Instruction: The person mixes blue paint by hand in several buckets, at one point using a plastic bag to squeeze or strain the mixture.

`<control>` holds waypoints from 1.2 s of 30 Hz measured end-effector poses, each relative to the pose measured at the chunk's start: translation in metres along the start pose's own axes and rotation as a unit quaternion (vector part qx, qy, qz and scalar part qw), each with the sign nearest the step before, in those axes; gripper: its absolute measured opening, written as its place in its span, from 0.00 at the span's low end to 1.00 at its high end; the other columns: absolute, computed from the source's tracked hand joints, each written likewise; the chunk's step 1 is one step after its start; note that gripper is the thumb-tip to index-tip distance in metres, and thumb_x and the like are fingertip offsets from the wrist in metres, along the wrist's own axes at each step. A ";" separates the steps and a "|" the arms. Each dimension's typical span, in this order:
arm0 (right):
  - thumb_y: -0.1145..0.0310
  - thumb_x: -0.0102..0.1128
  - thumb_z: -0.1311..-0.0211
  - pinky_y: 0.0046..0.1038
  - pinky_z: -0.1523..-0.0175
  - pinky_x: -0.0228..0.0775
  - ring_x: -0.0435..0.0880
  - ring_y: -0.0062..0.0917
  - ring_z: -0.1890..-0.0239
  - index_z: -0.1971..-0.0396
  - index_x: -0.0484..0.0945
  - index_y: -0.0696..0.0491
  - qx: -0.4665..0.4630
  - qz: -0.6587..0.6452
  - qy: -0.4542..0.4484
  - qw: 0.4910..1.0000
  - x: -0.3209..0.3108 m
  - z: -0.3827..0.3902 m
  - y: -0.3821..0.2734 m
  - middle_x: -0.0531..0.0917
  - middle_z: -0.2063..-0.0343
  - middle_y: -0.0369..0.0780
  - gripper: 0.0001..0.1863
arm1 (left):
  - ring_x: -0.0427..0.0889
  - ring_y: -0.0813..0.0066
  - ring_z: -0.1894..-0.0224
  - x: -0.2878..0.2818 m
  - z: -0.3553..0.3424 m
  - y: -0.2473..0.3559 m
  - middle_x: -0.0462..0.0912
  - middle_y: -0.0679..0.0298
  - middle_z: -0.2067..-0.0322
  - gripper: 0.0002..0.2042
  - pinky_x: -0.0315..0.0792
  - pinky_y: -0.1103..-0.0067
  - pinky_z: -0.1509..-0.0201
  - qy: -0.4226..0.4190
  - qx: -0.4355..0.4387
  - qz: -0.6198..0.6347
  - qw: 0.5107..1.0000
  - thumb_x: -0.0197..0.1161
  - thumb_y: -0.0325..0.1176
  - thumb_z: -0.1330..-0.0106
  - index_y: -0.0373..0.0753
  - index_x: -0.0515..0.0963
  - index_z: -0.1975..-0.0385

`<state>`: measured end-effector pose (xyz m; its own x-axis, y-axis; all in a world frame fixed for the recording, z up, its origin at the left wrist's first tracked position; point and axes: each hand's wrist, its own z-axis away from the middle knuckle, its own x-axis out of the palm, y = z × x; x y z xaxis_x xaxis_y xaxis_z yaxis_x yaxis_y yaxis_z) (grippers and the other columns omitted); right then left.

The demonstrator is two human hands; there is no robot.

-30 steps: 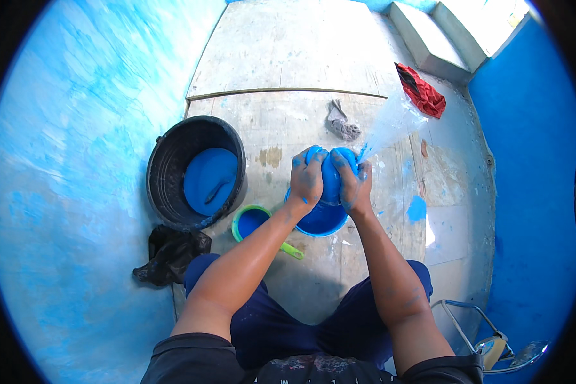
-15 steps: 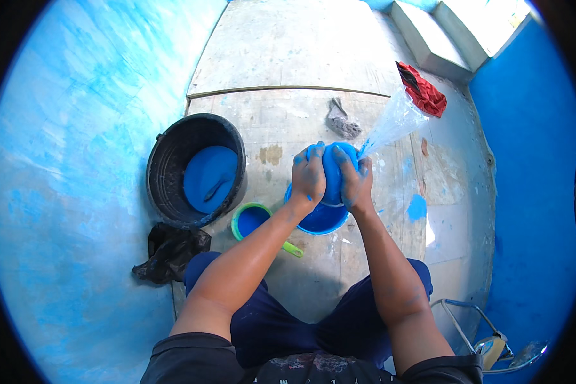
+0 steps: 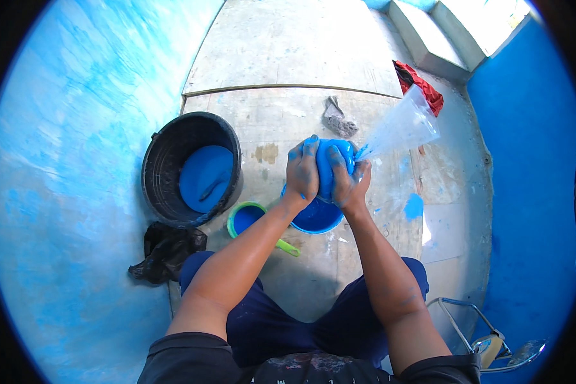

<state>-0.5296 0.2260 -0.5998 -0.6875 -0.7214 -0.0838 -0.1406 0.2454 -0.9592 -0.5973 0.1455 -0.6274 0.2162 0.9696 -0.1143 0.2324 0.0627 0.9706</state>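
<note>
Between my two hands bulges a clear plastic bag filled with blue paint (image 3: pixel 327 168), its twisted clear upper part (image 3: pixel 406 125) flaring out to the right. My left hand (image 3: pixel 303 169) is wrapped round the bag's left side. Round the right side closes my right hand (image 3: pixel 352 182), its thumb across the front. Both hands are smeared with blue. Directly below, partly hidden by the hands, stands a blue bucket (image 3: pixel 319 221) with blue paint inside. A green-rimmed dipper (image 3: pixel 288 248) holding blue paint rests beside my left forearm.
At the left stands a large black bucket (image 3: pixel 153 168) with blue paint inside. Near it lies a crumpled black plastic bag (image 3: pixel 169 253). A grey rag (image 3: pixel 338 118) and a red cloth (image 3: pixel 429 93) lie farther off. A metal-framed chair (image 3: pixel 486 349) is at lower right.
The bag in my hands has shifted slightly left. Its clear upper part has spread wider and swung a little lower. Both hands keep their hold.
</note>
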 end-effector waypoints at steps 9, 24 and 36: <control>0.61 0.64 0.38 0.31 0.72 0.64 0.70 0.19 0.79 0.79 0.77 0.58 0.037 0.028 -0.022 0.999 0.002 -0.004 -0.015 0.75 0.85 0.40 0.17 | 0.78 0.48 0.54 -0.004 0.001 -0.016 0.81 0.40 0.58 0.24 0.70 0.64 0.46 -0.007 -0.016 -0.022 1.000 0.45 0.46 0.25 0.26 0.78 0.56; 0.59 0.61 0.36 0.33 0.70 0.67 0.74 0.23 0.79 0.78 0.77 0.58 0.009 0.023 -0.027 0.999 -0.001 -0.004 -0.010 0.77 0.84 0.42 0.17 | 0.77 0.49 0.50 -0.005 -0.002 -0.020 0.80 0.41 0.54 0.23 0.67 0.62 0.41 -0.019 0.091 -0.109 0.990 0.43 0.44 0.24 0.26 0.76 0.55; 0.58 0.59 0.35 0.33 0.71 0.64 0.71 0.20 0.79 0.81 0.76 0.57 0.041 0.031 -0.003 0.999 -0.002 -0.002 -0.020 0.75 0.85 0.40 0.20 | 0.81 0.58 0.62 0.000 -0.005 0.005 0.84 0.47 0.67 0.24 0.72 0.69 0.50 0.005 0.035 -0.039 0.999 0.46 0.45 0.26 0.26 0.79 0.65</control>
<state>-0.5266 0.2234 -0.5800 -0.6884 -0.7108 -0.1444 -0.0395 0.2355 -0.9711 -0.6015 0.1467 -0.6217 0.1852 0.9648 -0.1870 0.3133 0.1224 0.9417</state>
